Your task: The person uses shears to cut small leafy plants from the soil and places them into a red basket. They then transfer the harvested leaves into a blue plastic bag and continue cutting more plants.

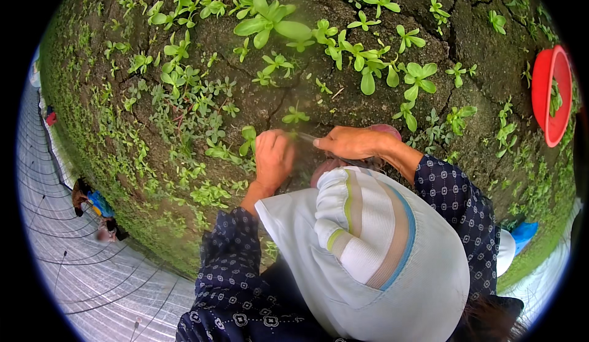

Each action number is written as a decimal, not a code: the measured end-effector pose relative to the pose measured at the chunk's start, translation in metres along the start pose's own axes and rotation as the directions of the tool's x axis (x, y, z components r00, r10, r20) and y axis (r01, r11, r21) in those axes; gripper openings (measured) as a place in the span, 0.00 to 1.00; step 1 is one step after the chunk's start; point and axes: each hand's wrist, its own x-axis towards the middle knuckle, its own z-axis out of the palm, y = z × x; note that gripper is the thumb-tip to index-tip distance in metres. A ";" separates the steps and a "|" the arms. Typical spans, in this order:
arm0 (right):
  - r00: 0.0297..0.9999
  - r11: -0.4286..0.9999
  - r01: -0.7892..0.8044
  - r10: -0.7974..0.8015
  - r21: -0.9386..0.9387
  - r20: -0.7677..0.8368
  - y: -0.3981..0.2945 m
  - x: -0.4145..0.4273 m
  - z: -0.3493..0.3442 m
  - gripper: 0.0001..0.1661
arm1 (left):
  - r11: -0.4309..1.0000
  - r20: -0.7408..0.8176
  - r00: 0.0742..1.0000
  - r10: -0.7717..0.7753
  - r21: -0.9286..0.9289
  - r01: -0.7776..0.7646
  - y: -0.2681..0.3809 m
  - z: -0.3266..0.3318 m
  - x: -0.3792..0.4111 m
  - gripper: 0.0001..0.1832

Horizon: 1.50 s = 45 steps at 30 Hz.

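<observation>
My left hand (275, 155) is curled low over the soil, with a bit of green at its fingertips; whether it grips a seedling is hidden by blur. My right hand (352, 142) is closed on the handle end of a small knife-like metal tool (307, 137), its blade pointing towards the left hand. A small green seedling (295, 115) stands in the soil just beyond the hands. Another leafy seedling (248, 140) grows beside the left hand. Part of a white sun hat with coloured stripes (391, 250) fills the lower middle of the view.
Cracked soil (294, 89) bears many green seedlings and low weeds. A red plastic basin (540, 96) with some leaves in it stands at the far right. People (99, 213) are at the left edge, apart from me, near a whitish greenhouse cover (110, 287).
</observation>
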 end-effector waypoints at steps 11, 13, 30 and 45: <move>0.998 0.997 0.035 -0.031 0.073 -0.056 0.005 -0.014 0.000 0.35 | 0.974 -0.108 0.981 -0.159 -0.179 0.138 0.001 -0.004 -0.006 0.11; 0.997 0.985 0.033 -0.022 0.169 -0.068 0.007 -0.026 -0.007 0.32 | 0.960 -0.159 0.965 -0.209 -0.224 0.171 0.006 -0.011 0.006 0.11; 0.958 0.827 0.188 -0.034 0.529 -0.286 -0.029 -0.031 -0.049 0.34 | 0.830 0.295 0.898 0.326 0.365 -0.421 -0.004 -0.061 0.220 0.21; 0.940 0.790 0.258 -0.072 0.557 -0.333 -0.076 0.024 -0.091 0.40 | 0.984 -0.035 0.984 0.174 0.033 -0.173 -0.046 -0.071 0.206 0.26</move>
